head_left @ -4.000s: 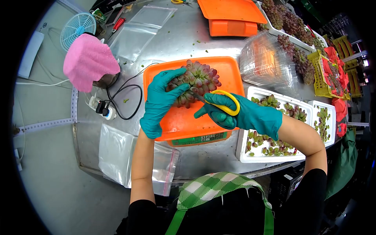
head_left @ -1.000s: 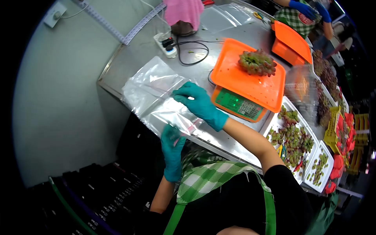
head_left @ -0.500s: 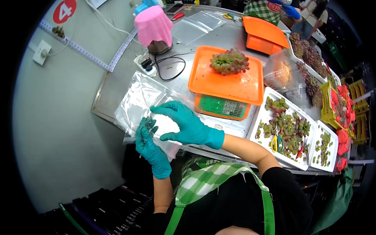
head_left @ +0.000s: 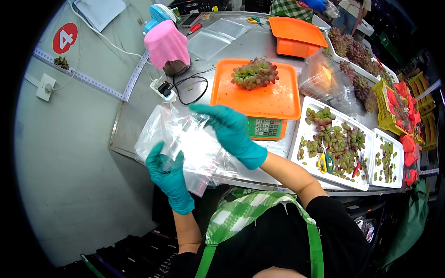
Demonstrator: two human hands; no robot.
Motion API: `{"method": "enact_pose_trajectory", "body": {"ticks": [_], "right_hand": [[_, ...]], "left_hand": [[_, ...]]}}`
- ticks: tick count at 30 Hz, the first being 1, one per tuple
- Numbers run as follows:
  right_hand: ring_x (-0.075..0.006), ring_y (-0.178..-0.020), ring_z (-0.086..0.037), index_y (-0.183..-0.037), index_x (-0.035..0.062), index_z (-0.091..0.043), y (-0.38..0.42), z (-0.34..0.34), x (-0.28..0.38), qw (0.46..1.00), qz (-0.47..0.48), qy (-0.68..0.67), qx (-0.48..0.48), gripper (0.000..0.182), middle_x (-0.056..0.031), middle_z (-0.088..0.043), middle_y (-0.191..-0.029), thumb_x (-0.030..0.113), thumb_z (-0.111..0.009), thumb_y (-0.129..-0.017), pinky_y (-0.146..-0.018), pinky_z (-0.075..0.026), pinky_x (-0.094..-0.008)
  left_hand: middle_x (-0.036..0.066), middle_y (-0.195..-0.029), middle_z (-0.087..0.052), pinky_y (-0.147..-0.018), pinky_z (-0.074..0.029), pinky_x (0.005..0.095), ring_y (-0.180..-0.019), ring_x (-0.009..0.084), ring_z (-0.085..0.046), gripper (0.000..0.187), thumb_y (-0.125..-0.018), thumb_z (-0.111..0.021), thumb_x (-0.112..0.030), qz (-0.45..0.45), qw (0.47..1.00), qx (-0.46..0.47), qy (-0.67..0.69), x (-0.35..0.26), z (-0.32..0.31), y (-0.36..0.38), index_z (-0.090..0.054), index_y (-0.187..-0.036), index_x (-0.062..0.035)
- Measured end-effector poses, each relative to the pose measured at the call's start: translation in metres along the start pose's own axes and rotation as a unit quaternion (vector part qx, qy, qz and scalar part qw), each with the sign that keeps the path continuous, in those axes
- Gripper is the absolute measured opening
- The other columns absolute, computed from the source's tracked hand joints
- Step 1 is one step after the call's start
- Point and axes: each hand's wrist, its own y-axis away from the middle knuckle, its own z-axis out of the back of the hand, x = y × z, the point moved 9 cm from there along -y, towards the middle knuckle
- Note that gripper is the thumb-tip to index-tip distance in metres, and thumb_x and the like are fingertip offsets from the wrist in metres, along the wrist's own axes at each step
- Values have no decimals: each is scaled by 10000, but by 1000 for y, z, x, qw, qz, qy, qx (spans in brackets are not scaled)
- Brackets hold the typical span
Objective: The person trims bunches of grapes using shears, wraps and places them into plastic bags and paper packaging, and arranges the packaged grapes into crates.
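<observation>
Clear plastic bags (head_left: 160, 125) lie at the table's front left, with strong glare on the film. My left hand (head_left: 170, 178), in a teal glove, is at the near side of the bags, its curved fingers and thumb apart. Over their right side reaches my right hand (head_left: 234, 136), also gloved, with fingers stretched out to the left; its thumb is hidden. Behind it, an orange scale (head_left: 257, 99) carries a green and reddish succulent (head_left: 255, 74) on its pan. The right hand covers part of the scale's green display.
To the right, a white tray (head_left: 296, 153) holds succulent pieces, scissors (head_left: 323, 163) and red-handled snips. Beside it is a smaller tray (head_left: 397, 162) with leaves. A pink cloth (head_left: 167, 44), black cable (head_left: 206, 88) and second orange scale (head_left: 299, 37) sit farther back. A co-worker's blue-gloved hand (head_left: 316, 4) shows.
My hands have moved apart, and the left fingers have spread. The plastic film looks more raised and crumpled. The whole view has shifted slightly; the succulent remains on the scale.
</observation>
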Motion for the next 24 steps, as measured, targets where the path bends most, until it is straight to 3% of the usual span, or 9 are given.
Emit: {"method": "enact_pose_trajectory", "body": {"ticks": [4,7,9,13,17,19,20,23,24], "right_hand": [[-180,-821,-571,-1041,22,-556,-9,20,24,991,33,127,-40,314,-101,-575,-980,-69,-530,-741,-732,-460,-260],[-266,-864,-555,-1059,9,-523,8,2,99,921,249,291,-74,341,-112,-555,-1016,-32,-566,-723,-753,-447,-309],[-319,-903,-525,-1104,16,-475,32,-34,102,945,269,146,115,414,-112,-531,-1040,-29,-561,-701,-782,-424,-351],[-302,-898,-505,-1157,65,-426,10,-27,35,980,91,158,83,437,-120,-486,-1028,29,-528,-734,-748,-432,-350],[-158,-1057,-422,-1300,62,-262,-14,-7,16,994,92,34,52,559,-55,-393,-1203,1,-489,-793,-898,-357,-278],[-155,-1083,-416,-1318,89,-241,-29,15,-10,997,-70,-43,-12,540,-70,-363,-1254,50,-468,-830,-910,-345,-270],[-157,-1066,-439,-1301,69,-269,-40,29,-6,994,13,83,-75,488,-95,-339,-1281,105,-461,-854,-907,-347,-269],[-184,-1094,-427,-1291,36,-271,-57,43,-29,997,-46,-50,-37,505,-122,-338,-1280,145,-486,-847,-915,-340,-281],[-209,-1163,-358,-1291,11,-249,-60,39,-12,947,-103,-302,-35,562,-134,-316,-1297,193,-520,-833,-937,-318,-303]], "left_hand": [[-64,-620,-281,-538,-335,154,-545,35,-291,419,-696,-597,98,-46,998,-41,-33,-20,3,-20,-536,-1087,-43],[-66,-609,-301,-515,-309,165,-529,37,-277,356,-719,-585,88,-123,986,-70,-93,-44,-6,-35,-559,-1050,-39],[-61,-623,-342,-529,-314,157,-546,32,-306,357,-712,-598,81,-151,986,-35,-59,-52,-25,-38,-565,-1046,-42],[-38,-640,-394,-568,-370,165,-575,37,-359,300,-750,-575,34,-35,979,-24,197,-72,-49,-31,-565,-1044,-22],[138,-717,-577,-504,-448,316,-536,274,-549,335,-686,-616,-13,-272,941,203,-2,-88,-100,30,-571,-1017,-40],[88,-688,-580,-514,-438,279,-548,198,-564,355,-705,-597,27,-313,912,260,-56,-85,-115,60,-557,-1051,-40],[72,-654,-552,-485,-421,281,-512,190,-531,382,-687,-607,30,-307,915,255,-55,-86,-119,57,-555,-1057,-49],[45,-621,-506,-447,-380,259,-461,153,-448,476,-645,-619,53,-293,927,227,-59,-87,-123,54,-529,-1098,-64],[40,-621,-497,-442,-369,248,-454,139,-423,510,-634,-619,62,-291,931,214,-62,-87,-124,53,-516,-1116,-67]]}}
